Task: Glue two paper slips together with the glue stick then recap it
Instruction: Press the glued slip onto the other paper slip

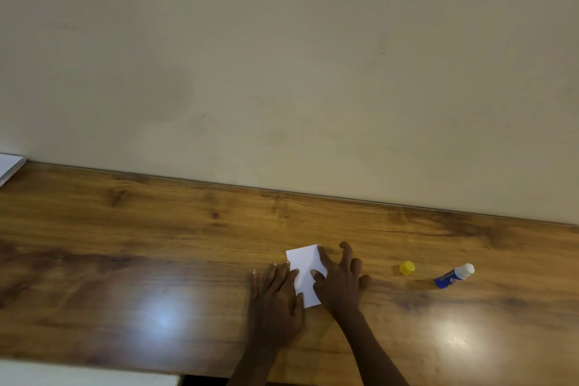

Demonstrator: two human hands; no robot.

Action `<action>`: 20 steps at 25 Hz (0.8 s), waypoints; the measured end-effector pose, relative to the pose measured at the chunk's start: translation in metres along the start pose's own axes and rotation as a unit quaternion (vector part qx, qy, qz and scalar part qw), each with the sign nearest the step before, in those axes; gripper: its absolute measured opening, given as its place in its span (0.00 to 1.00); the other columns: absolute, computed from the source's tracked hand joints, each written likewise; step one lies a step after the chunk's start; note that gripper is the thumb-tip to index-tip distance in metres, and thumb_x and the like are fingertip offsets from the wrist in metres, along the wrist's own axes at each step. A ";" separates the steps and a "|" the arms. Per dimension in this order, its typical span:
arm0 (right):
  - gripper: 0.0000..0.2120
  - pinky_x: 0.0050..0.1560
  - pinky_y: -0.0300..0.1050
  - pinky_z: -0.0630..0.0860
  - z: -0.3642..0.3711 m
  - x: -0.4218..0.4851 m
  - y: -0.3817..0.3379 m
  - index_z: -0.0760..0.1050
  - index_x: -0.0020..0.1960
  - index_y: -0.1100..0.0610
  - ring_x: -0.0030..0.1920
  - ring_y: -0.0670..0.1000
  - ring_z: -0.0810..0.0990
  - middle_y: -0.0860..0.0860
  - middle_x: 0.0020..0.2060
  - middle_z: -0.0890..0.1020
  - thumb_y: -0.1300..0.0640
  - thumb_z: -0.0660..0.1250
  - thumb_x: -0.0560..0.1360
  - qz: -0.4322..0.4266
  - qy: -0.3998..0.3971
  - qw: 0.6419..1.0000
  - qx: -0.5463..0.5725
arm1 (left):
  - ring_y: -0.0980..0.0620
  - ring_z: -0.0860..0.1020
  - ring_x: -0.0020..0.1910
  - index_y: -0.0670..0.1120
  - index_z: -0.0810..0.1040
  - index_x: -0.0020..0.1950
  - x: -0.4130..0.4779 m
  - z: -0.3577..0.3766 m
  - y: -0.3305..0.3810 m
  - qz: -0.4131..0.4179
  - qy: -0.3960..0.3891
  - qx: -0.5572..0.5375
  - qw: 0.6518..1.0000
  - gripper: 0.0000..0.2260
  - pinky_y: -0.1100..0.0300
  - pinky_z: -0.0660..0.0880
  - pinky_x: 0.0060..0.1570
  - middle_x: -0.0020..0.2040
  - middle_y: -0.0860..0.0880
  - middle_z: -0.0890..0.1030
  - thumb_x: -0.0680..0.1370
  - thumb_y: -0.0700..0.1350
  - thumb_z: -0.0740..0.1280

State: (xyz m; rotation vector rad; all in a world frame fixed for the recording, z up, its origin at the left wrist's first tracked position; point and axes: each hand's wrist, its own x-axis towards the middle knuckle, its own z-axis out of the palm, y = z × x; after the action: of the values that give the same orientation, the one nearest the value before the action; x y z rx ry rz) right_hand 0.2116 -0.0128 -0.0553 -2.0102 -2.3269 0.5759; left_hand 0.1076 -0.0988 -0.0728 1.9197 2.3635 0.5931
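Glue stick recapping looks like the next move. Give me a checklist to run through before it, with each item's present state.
1. Paper slips flat on the table: ok.
2. Slips bonded and aligned: cannot tell, only one white rectangle shows.
3. A hand free to reach: not ok, left hand and right hand both press the paper with straight fingers.
4. Glue stick located: ok, on its side to the right of the hands, uncapped.
5. Yellow cap located: ok, apart from the stick, between it and the right hand.
6. Glue wound in enough for capping: cannot tell.
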 end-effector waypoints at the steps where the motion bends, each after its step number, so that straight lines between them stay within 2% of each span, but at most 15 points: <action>1: 0.26 0.67 0.62 0.55 -0.002 0.001 0.002 0.55 0.69 0.42 0.69 0.59 0.51 0.53 0.73 0.48 0.46 0.59 0.74 -0.006 -0.006 1.000 -0.002 | 0.46 0.79 0.57 0.47 0.80 0.55 0.000 0.000 0.000 -0.003 -0.002 -0.005 1.000 0.22 0.40 0.69 0.57 0.55 0.46 0.83 0.62 0.51 0.75; 5: 0.23 0.67 0.61 0.56 -0.009 -0.002 0.011 0.57 0.68 0.42 0.70 0.58 0.52 0.53 0.73 0.50 0.43 0.56 0.74 -0.043 -0.003 0.999 -0.032 | 0.46 0.79 0.57 0.47 0.79 0.55 0.000 0.001 0.000 -0.007 -0.005 -0.002 1.000 0.21 0.40 0.68 0.58 0.55 0.46 0.83 0.64 0.52 0.71; 8: 0.19 0.64 0.59 0.57 -0.009 -0.020 0.028 0.63 0.65 0.40 0.69 0.56 0.53 0.50 0.72 0.52 0.40 0.53 0.74 -0.056 0.038 0.996 -0.051 | 0.45 0.77 0.60 0.47 0.78 0.57 0.000 0.002 -0.001 -0.014 -0.020 -0.015 1.000 0.21 0.40 0.63 0.60 0.58 0.46 0.81 0.66 0.51 0.69; 10: 0.20 0.64 0.59 0.58 -0.007 -0.034 0.039 0.62 0.65 0.40 0.69 0.56 0.53 0.48 0.72 0.51 0.39 0.53 0.73 -0.051 0.042 0.995 -0.070 | 0.44 0.74 0.63 0.47 0.76 0.60 0.000 0.003 -0.001 -0.025 -0.031 -0.032 0.999 0.21 0.39 0.58 0.63 0.61 0.45 0.79 0.68 0.51 0.66; 13: 0.23 0.64 0.59 0.57 -0.005 -0.045 0.037 0.57 0.67 0.41 0.70 0.56 0.51 0.49 0.73 0.49 0.44 0.57 0.73 -0.060 0.029 0.996 -0.067 | 0.44 0.66 0.69 0.47 0.72 0.65 0.000 0.004 -0.001 -0.040 -0.045 -0.062 0.996 0.22 0.41 0.48 0.68 0.67 0.45 0.73 0.72 0.51 0.62; 16: 0.23 0.65 0.59 0.55 -0.004 -0.046 0.027 0.57 0.67 0.42 0.71 0.56 0.48 0.49 0.74 0.47 0.50 0.57 0.74 -0.070 0.013 0.995 -0.072 | 0.46 0.61 0.72 0.48 0.68 0.67 0.000 0.003 -0.001 -0.039 -0.054 -0.073 0.995 0.23 0.43 0.43 0.70 0.70 0.46 0.69 0.74 0.52 0.59; 18: 0.21 0.66 0.60 0.54 -0.004 -0.049 0.028 0.58 0.67 0.43 0.72 0.57 0.48 0.48 0.74 0.47 0.50 0.57 0.74 -0.062 0.016 0.995 -0.072 | 0.47 0.57 0.74 0.50 0.65 0.69 0.000 0.003 -0.001 -0.040 -0.062 -0.073 0.995 0.23 0.45 0.39 0.70 0.72 0.48 0.65 0.74 0.53 0.57; 20: 0.20 0.66 0.60 0.54 -0.002 -0.056 0.032 0.60 0.66 0.43 0.72 0.57 0.48 0.48 0.74 0.48 0.47 0.57 0.74 -0.046 0.007 0.997 -0.068 | 0.47 0.58 0.73 0.49 0.66 0.69 0.001 0.003 -0.001 -0.037 -0.055 -0.075 0.995 0.23 0.44 0.40 0.70 0.72 0.47 0.66 0.74 0.53 0.58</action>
State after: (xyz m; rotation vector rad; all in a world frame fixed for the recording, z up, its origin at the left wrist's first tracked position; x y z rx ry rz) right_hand 0.2526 -0.0628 -0.0496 -1.9397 -2.4981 0.4070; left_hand 0.1077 -0.0976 -0.0756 1.7474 2.2424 0.6234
